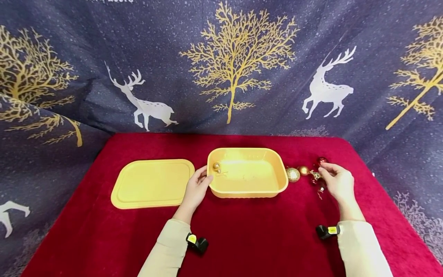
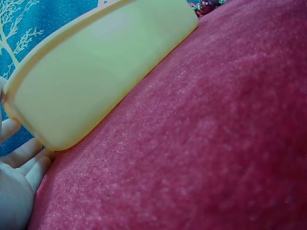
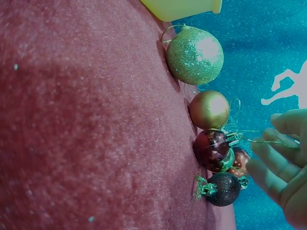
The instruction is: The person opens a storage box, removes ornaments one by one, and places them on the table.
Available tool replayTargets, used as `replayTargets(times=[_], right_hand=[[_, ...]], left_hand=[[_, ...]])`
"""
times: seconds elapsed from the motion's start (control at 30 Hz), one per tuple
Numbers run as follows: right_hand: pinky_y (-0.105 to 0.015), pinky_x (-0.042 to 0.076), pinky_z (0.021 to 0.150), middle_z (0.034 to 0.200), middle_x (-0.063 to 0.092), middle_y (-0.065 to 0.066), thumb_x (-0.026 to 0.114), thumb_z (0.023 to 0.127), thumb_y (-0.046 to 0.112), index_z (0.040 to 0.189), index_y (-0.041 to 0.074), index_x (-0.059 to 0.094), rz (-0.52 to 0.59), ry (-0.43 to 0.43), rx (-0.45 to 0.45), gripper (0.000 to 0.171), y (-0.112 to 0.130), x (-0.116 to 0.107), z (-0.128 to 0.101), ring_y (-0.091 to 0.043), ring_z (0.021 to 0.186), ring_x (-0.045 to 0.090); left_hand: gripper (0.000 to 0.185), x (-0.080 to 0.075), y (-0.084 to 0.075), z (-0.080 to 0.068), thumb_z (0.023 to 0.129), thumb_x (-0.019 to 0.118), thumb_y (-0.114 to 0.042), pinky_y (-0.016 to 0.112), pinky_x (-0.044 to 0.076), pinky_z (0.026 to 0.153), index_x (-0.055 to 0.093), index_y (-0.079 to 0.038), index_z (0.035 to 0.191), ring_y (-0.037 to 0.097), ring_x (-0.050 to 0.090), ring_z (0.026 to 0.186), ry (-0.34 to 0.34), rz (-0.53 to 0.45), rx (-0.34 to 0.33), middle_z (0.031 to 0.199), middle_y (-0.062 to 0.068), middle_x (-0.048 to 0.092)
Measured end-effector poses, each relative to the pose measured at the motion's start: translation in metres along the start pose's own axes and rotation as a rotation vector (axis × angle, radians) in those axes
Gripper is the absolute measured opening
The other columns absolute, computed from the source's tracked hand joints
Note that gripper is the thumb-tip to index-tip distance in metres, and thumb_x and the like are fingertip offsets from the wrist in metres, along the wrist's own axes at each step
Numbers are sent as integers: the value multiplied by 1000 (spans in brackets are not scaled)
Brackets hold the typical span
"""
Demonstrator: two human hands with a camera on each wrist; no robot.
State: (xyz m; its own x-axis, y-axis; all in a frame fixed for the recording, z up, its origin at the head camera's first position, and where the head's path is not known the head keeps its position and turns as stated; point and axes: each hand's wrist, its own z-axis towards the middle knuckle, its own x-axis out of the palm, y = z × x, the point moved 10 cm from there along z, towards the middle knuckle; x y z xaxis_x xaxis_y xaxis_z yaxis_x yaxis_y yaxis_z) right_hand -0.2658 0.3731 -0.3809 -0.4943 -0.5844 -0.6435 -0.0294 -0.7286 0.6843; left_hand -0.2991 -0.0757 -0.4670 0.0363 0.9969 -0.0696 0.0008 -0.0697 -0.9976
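A yellow tub (image 1: 277,188) stands mid-table with one small gold bauble (image 1: 216,166) inside at its left end. My left hand (image 1: 199,184) rests against the tub's left rim; in the left wrist view its straight fingers (image 2: 21,160) lie beside the tub wall (image 2: 96,81). Right of the tub lies a row of baubles: glittery gold (image 3: 194,56), plain gold (image 3: 209,109), shiny dark red (image 3: 211,148) and a dark one (image 3: 224,189). My right hand (image 1: 337,180) is over them, its fingertips (image 3: 266,139) at a thin gold thread from the red bauble's cap, seemingly pinching it.
The tub's flat yellow lid (image 1: 152,182) lies to the tub's left. A red velvet cloth (image 1: 249,231) covers the table, with open cloth in front of the tub. A dark curtain printed with gold trees and white deer (image 1: 325,92) hangs behind the table.
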Motion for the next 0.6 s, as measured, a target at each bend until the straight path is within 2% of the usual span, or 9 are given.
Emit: replayTargets(times=[0.07,0.13,0.2,0.23,0.33,0.43,0.6], right_hand=[[-2,36,61,78,64,31,65,88,17,108,1,70,-37,-10,-18,26,4,-1,0,31,64,40],[-7,36,62,88,74,7,63,89,18,109,2,70,-66,-18,-45,26,9,-1,-1,30,64,38],[-11,36,62,99,72,-13,62,90,18,110,2,70,-84,-22,-78,27,15,-1,-2,29,63,36],[-12,36,61,103,70,-18,61,91,18,110,2,70,-90,-23,-96,27,19,-1,-3,27,62,35],[-16,35,56,104,69,-21,61,91,19,111,2,69,-105,-12,-133,27,27,0,-5,18,55,36],[-18,34,52,97,70,-20,63,89,21,111,3,68,-121,7,-145,29,33,3,-6,9,49,37],[-12,37,56,99,70,-19,65,88,25,114,5,67,-115,49,-148,33,44,9,-9,18,58,41]], left_hand=[[44,0,0,0,94,57,-19,36,44,98,50,-12,137,25,53,118,2,-1,-7,129,13,54],[45,0,-1,0,94,57,-19,36,44,98,49,-12,137,25,52,118,6,-7,-18,130,13,54],[45,0,-4,-1,94,57,-18,36,44,98,49,-10,137,26,53,118,15,-13,-28,130,15,54],[45,0,-8,-3,94,57,-16,36,44,97,48,-8,137,27,53,118,17,-10,-27,130,17,54],[46,1,-21,-9,94,55,-14,36,45,97,46,-4,138,29,53,117,26,-2,-28,130,20,53],[46,1,-30,-14,94,54,-13,36,45,97,45,-2,138,28,53,117,25,15,-30,130,20,53],[47,1,-30,-16,94,55,-15,37,44,98,46,-4,139,28,52,118,27,6,-35,131,20,52]])
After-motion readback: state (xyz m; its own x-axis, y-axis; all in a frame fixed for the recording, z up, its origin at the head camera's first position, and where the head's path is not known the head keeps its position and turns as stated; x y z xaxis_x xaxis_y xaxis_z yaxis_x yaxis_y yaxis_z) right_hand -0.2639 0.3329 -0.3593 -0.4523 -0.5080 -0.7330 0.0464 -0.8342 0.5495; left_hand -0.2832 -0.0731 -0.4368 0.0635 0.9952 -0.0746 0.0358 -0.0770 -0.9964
